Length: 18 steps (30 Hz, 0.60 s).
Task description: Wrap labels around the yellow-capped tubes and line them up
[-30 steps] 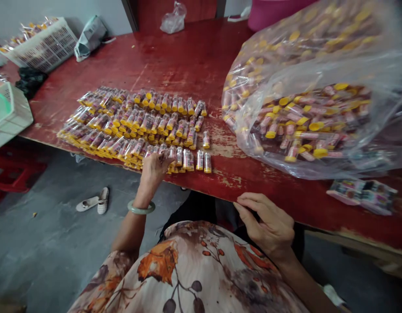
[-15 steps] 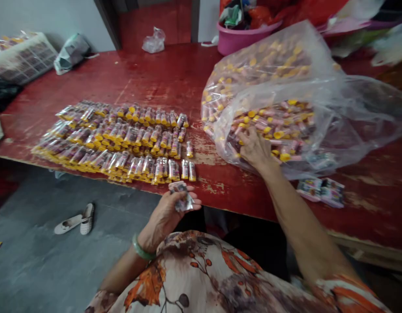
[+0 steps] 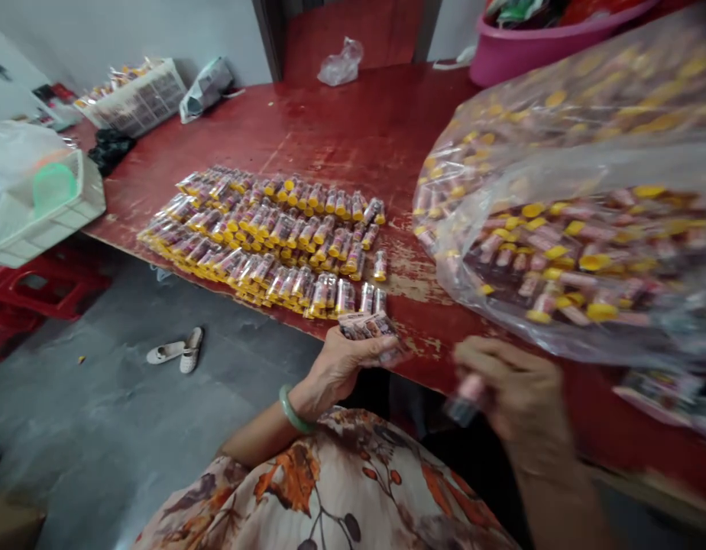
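Observation:
Printed cards (image 3: pixel 367 328) lie in my left hand (image 3: pixel 344 355), pinned under the thumb at the table's front edge. My right hand (image 3: pixel 505 382), smeared by motion, holds a small pink tube (image 3: pixel 467 393) with a clear end pointing down. Rows of clear tubes with yellow caps (image 3: pixel 273 237) lie stacked on the red table (image 3: pixel 341 114), beyond my left hand. Past my right hand, a large clear plastic bag (image 3: pixel 450 267) lies open, full of pink tubes with yellow caps (image 3: pixel 594 260).
A pink tub (image 3: pixel 519 53) stands behind the bag. More cards (image 3: pixel 662 393) lie at the right edge. White baskets (image 3: pixel 140 99) and a crumpled bag (image 3: pixel 341 65) are farther back. Red stools (image 3: pixel 72 290) and shoes (image 3: pixel 189 350) are on the floor at left.
My right hand has come out of the bag and back toward me, now with a pink tube in it. My left hand still holds the cards. The view has shifted left.

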### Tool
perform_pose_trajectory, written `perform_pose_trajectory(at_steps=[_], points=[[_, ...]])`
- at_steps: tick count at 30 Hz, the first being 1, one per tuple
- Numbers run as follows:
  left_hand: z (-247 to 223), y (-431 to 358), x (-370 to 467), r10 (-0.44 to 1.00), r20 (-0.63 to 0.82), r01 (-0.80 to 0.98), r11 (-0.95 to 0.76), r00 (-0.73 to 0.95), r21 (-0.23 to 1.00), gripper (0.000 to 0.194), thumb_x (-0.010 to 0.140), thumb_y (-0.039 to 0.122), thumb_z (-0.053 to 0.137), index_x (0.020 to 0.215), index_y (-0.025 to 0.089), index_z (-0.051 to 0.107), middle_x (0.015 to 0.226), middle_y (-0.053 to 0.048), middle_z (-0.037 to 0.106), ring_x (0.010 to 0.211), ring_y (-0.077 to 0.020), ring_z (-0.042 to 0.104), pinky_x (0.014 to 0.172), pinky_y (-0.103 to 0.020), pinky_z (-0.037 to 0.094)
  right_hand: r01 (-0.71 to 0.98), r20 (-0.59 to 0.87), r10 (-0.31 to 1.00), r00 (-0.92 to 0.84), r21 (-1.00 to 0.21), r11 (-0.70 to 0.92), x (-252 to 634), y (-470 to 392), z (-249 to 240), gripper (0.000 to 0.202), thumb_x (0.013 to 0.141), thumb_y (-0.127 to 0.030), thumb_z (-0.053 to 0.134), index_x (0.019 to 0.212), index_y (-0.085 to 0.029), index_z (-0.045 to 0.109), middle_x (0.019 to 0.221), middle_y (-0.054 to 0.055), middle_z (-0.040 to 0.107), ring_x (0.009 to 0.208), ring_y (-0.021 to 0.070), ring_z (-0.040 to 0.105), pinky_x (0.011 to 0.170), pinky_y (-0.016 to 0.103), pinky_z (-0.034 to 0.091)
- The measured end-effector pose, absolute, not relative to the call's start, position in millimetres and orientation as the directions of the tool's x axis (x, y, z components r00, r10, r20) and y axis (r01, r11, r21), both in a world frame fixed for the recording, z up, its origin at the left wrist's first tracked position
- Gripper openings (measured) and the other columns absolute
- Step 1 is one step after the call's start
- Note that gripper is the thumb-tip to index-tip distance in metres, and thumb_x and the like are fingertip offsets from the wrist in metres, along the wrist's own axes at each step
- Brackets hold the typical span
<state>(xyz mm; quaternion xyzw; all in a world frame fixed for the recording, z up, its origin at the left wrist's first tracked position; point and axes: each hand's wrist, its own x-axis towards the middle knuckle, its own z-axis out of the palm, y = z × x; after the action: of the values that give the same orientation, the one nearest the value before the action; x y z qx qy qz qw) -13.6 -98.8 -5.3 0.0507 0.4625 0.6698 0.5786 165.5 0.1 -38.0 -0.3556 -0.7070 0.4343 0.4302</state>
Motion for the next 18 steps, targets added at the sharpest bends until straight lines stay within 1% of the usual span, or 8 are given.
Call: perform_pose_trajectory(at_steps=[1,2,4,6,9,12,15,18], points=[[-6.0,-99.7,-11.7,0.828,-0.463,-0.717,0.111,-0.315,0.688,0.035,0.051,0.021,0.092,0.077,0.011,0.071,0.072,-0.003,0.069,0.061,-0.0127,0.063,0.064,-0.026,0.053,0.106,0.073,0.877,-0.476,-0.985,0.139,155.1,-15.8,-30.0,0.021,0.08,-0.039,0.07,0.072,-0.02,0.07,0.043,0.0,0.054,0.033,0.0129,0.048,0.033,0.026,0.036],[-6.8,-100.6,-9.8,0.832,-0.462,-0.706,0.126,-0.307,0.697,0.033,0.053,0.022,0.091,0.076,0.011,0.07,0.07,-0.002,0.069,0.06,-0.0116,0.062,0.062,-0.024,0.052,0.092,-0.066,0.855,-0.515,-0.996,-0.022,145.4,-27.3,-23.1,0.021,0.076,-0.04,0.073,0.078,-0.02,0.071,0.044,-0.001,0.056,0.033,0.0125,0.049,0.032,0.024,0.036],[-8.4,-102.1,-6.9,0.838,-0.459,-0.691,0.144,-0.295,0.708,0.031,0.054,0.022,0.091,0.074,0.011,0.069,0.068,-0.001,0.068,0.058,-0.0098,0.061,0.06,-0.022,0.05,0.054,-0.189,0.832,-0.522,-0.981,-0.189,131.3,-37.9,-14.4,0.026,0.068,-0.039,0.079,0.08,-0.017,0.071,0.053,-0.001,0.061,0.035,0.0109,0.05,0.033,0.022,0.038],[-9.4,-103.3,-4.9,0.846,-0.46,-0.69,0.164,-0.269,0.705,0.031,0.055,0.022,0.091,0.073,0.011,0.068,0.068,-0.001,0.067,0.058,-0.0092,0.06,0.06,-0.021,0.05,0.012,-0.199,0.844,-0.498,-0.975,-0.222,125.7,-38.3,-11.9,0.025,0.063,-0.036,0.08,0.071,-0.015,0.069,0.056,-0.002,0.062,0.036,0.0089,0.049,0.034,0.021,0.037],[-9.8,-104.5,-4.2,0.852,-0.475,-0.691,0.207,-0.22,0.693,0.032,0.058,0.025,0.089,0.08,0.011,0.07,0.073,-0.002,0.068,0.062,-0.0109,0.062,0.059,-0.022,0.052,0.015,-0.218,0.859,-0.464,-0.971,-0.238,126.2,-34.8,-13.8,0.02,0.064,-0.033,0.077,0.064,-0.015,0.068,0.053,-0.003,0.058,0.036,0.0072,0.046,0.034,0.019,0.035],[-9.8,-104.4,-6.3,0.842,-0.494,-0.692,0.224,-0.218,0.687,0.036,0.06,0.027,0.088,0.088,0.012,0.071,0.082,-0.004,0.071,0.068,-0.0149,0.066,0.061,-0.026,0.056,0.035,-0.24,0.87,-0.431,-0.968,-0.25,128.7,-34.0,-15.2,0.02,0.065,-0.034,0.077,0.065,-0.016,0.068,0.053,-0.003,0.059,0.038,0.0071,0.046,0.036,0.019,0.035],[-10.6,-103.2,-10.0,0.82,-0.514,-0.694,0.216,-0.253,0.687,0.04,0.056,0.026,0.09,0.088,0.01,0.07,0.082,-0.006,0.072,0.068,-0.0164,0.067,0.064,-0.028,0.057,0.062,-0.218,0.859,-0.463,-0.975,-0.214,137.6,-34.0,-14.3,0.024,0.07,-0.039,0.076,0.068,-0.016,0.069,0.052,-0.002,0.058,0.039,0.0067,0.045,0.036,0.018,0.032],[-10.7,-102.5,-12.6,0.795,-0.509,-0.702,0.154,-0.329,0.695,0.041,0.054,0.023,0.09,0.089,0.011,0.07,0.082,-0.005,0.073,0.068,-0.0157,0.067,0.067,-0.028,0.057,0.055,-0.15,0.836,-0.528,-0.988,-0.142,156.0,-33.4,-12.9,0.021,0.077,-0.039,0.073,0.076,-0.018,0.071,0.065,-0.001,0.062,0.041,0.0048,0.045,0.035,0.018,0.03]])
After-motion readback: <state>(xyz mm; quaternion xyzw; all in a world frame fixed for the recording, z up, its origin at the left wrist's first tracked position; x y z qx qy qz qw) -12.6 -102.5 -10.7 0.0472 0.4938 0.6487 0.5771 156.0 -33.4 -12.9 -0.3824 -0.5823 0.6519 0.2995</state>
